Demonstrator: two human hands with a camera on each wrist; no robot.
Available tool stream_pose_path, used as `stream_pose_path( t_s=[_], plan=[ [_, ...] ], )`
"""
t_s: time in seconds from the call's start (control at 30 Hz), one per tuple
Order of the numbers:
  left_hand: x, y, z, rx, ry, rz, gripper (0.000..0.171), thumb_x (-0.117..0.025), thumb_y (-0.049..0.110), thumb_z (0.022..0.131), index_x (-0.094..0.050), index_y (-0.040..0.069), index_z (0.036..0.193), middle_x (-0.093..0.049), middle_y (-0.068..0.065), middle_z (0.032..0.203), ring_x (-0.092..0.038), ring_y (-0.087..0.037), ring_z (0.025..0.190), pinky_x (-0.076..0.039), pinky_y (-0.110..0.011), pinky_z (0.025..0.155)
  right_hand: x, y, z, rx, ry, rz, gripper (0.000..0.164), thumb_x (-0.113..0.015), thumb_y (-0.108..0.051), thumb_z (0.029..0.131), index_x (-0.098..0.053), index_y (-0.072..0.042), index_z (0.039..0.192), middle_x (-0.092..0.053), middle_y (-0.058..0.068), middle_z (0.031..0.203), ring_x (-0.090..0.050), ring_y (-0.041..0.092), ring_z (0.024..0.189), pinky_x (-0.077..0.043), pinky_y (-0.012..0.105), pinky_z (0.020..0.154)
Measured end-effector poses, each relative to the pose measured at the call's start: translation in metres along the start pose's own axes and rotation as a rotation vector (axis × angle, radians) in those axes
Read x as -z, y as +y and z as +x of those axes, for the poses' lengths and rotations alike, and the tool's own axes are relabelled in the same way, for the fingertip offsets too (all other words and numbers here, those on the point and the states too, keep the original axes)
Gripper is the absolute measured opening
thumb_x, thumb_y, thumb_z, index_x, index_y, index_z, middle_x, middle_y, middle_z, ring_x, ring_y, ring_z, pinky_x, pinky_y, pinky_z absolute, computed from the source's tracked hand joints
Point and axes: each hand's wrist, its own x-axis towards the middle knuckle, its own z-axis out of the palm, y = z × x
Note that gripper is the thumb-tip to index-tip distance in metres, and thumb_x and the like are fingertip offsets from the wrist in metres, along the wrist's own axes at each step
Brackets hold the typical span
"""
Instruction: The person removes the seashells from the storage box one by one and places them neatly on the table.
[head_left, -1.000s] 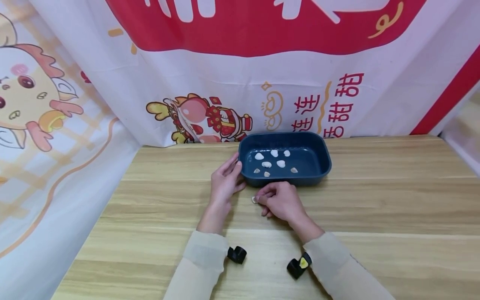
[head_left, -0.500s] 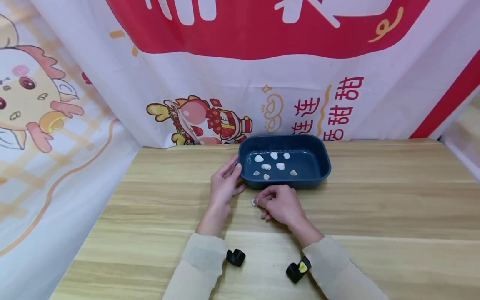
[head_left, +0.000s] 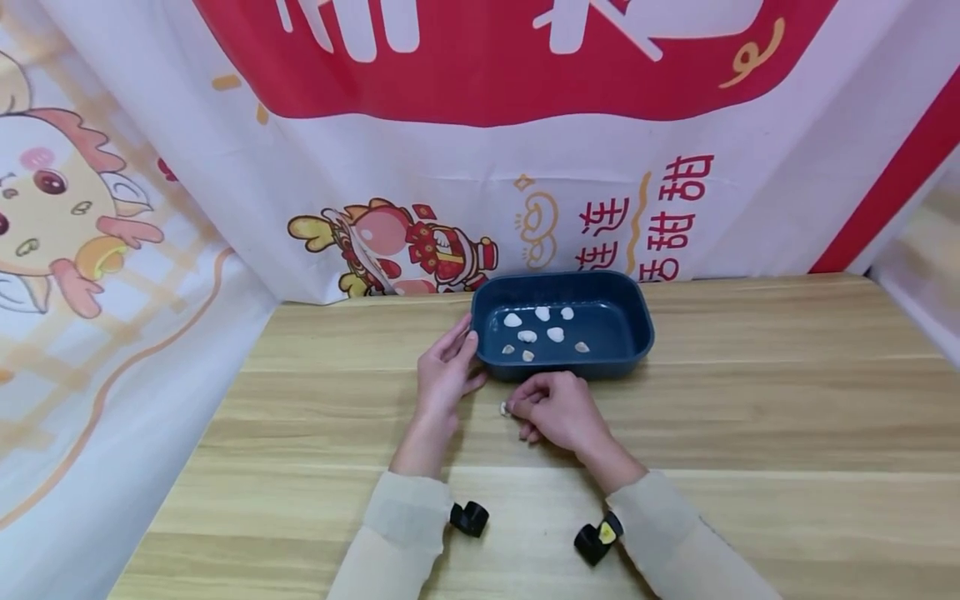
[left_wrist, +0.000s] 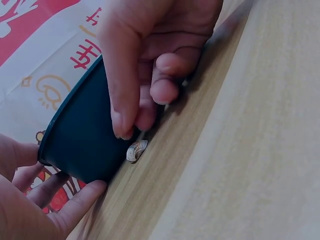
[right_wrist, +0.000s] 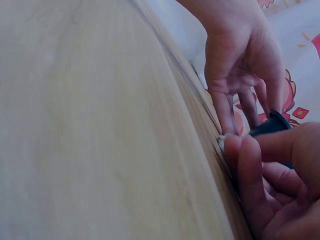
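A dark blue rectangular basin [head_left: 636, 360] stands on the wooden table, with several white and tan seashells [head_left: 555, 334] on its floor. At its left end, my left hand [head_left: 442, 371] rests against the wall and rim with spread, fairly straight fingers; the thumb is near the rim. In front of the basin, my right hand [head_left: 558, 408] has curled fingers, and its thumb and forefinger pinch at the edge of one small ridged seashell [left_wrist: 136, 151]. That shell sits low at the tabletop; whether it touches the wood cannot be told.
The wooden table [head_left: 750, 392] extends around the basin. Behind it hangs a white and red printed cloth [head_left: 420, 150], close to the basin's back. Another printed cloth [head_left: 82, 358] falls along the left edge. A black wrist camera [head_left: 470, 518] is strapped near the left sleeve.
The head view has shifted slightly. Both hands keep nearly the same place beside the basin. The small seashell at the right fingertips has turned a little and shows more past the thumb.
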Motion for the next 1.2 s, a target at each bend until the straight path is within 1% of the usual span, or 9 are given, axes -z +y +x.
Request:
stream_pose_path(
  t_s=[0.17, 0.33, 0.5, 0.6, 0.77, 0.93, 1.03, 1.1, 1.2],
  plan=[
    [0.000, 0.003, 0.000, 0.020, 0.009, 0.014, 0.034, -0.068, 0.031, 0.108, -0.070, 0.043, 0.140, -0.060, -0.002, 0.159, -0.069, -0.027, 0.133, -0.063, -0.054, 0.104, 0.007, 0.000, -0.003, -0.035, -0.037, 0.033, 0.007, -0.079, -0.014, 0.099, -0.080, -0.008, 0.098, -0.078, 0.007, 0.082, -0.071, 0.016, 0.061, -0.065, 0.030, 0.058],
    [0.002, 0.004, 0.001, 0.025, 0.020, 0.015, 0.034, -0.067, 0.032, 0.108, -0.069, 0.045, 0.140, -0.059, -0.002, 0.160, -0.069, -0.027, 0.133, -0.063, -0.052, 0.104, 0.018, -0.001, -0.008, -0.028, -0.087, 0.045, 0.007, -0.079, -0.013, 0.099, -0.080, -0.006, 0.099, -0.076, 0.009, 0.083, -0.071, 0.017, 0.063, -0.065, 0.031, 0.059],
    [0.005, 0.001, 0.002, 0.038, 0.019, 0.013, 0.035, -0.068, 0.032, 0.108, -0.069, 0.044, 0.140, -0.060, -0.002, 0.160, -0.069, -0.028, 0.133, -0.062, -0.054, 0.104, 0.042, -0.012, -0.018, -0.025, -0.165, 0.014, 0.010, -0.075, -0.012, 0.100, -0.079, -0.005, 0.105, -0.076, 0.012, 0.090, -0.072, 0.022, 0.071, -0.065, 0.032, 0.066],
    [0.004, 0.001, 0.002, 0.033, 0.008, 0.016, 0.035, -0.069, 0.032, 0.107, -0.069, 0.043, 0.141, -0.059, -0.002, 0.160, -0.068, -0.028, 0.135, -0.062, -0.055, 0.105, 0.061, -0.025, -0.017, -0.021, -0.161, -0.023, 0.012, -0.074, -0.012, 0.100, -0.078, -0.004, 0.108, -0.077, 0.014, 0.096, -0.073, 0.024, 0.077, -0.065, 0.032, 0.071],
    [0.001, 0.001, 0.003, 0.033, -0.002, 0.017, 0.035, -0.068, 0.032, 0.108, -0.069, 0.043, 0.141, -0.059, -0.003, 0.160, -0.068, -0.028, 0.134, -0.063, -0.055, 0.103, 0.088, -0.045, 0.001, -0.015, -0.088, -0.121, 0.013, -0.077, -0.018, 0.100, -0.078, -0.007, 0.107, -0.077, 0.013, 0.101, -0.071, 0.023, 0.077, -0.062, 0.030, 0.069],
    [0.000, 0.002, 0.004, 0.038, 0.001, 0.018, 0.035, -0.068, 0.031, 0.108, -0.069, 0.044, 0.141, -0.060, -0.002, 0.160, -0.069, -0.028, 0.133, -0.063, -0.055, 0.101, 0.103, -0.057, 0.023, -0.010, -0.039, -0.196, 0.015, -0.078, -0.024, 0.100, -0.078, -0.011, 0.107, -0.076, 0.011, 0.104, -0.067, 0.024, 0.077, -0.058, 0.027, 0.068],
    [0.000, 0.002, 0.004, 0.036, 0.003, 0.018, 0.034, -0.067, 0.031, 0.108, -0.069, 0.043, 0.140, -0.060, -0.002, 0.160, -0.069, -0.028, 0.134, -0.064, -0.055, 0.101, 0.109, -0.057, 0.035, -0.025, -0.040, -0.199, 0.016, -0.076, -0.023, 0.102, -0.077, -0.009, 0.110, -0.076, 0.012, 0.109, -0.069, 0.026, 0.084, -0.059, 0.026, 0.072],
    [0.001, 0.002, 0.004, 0.033, 0.001, 0.018, 0.035, -0.067, 0.031, 0.108, -0.069, 0.043, 0.141, -0.059, -0.003, 0.160, -0.068, -0.029, 0.135, -0.063, -0.056, 0.101, 0.112, -0.055, 0.045, -0.039, -0.048, -0.196, 0.017, -0.075, -0.021, 0.102, -0.076, -0.007, 0.112, -0.076, 0.013, 0.112, -0.071, 0.027, 0.088, -0.062, 0.028, 0.078],
    [0.001, 0.002, 0.004, 0.025, -0.002, 0.018, 0.035, -0.067, 0.031, 0.109, -0.069, 0.042, 0.142, -0.059, -0.003, 0.161, -0.067, -0.029, 0.136, -0.063, -0.056, 0.101, 0.112, -0.050, 0.057, -0.065, -0.058, -0.180, 0.019, -0.074, -0.018, 0.102, -0.075, -0.004, 0.115, -0.076, 0.014, 0.114, -0.071, 0.026, 0.090, -0.065, 0.034, 0.086]
  ],
)
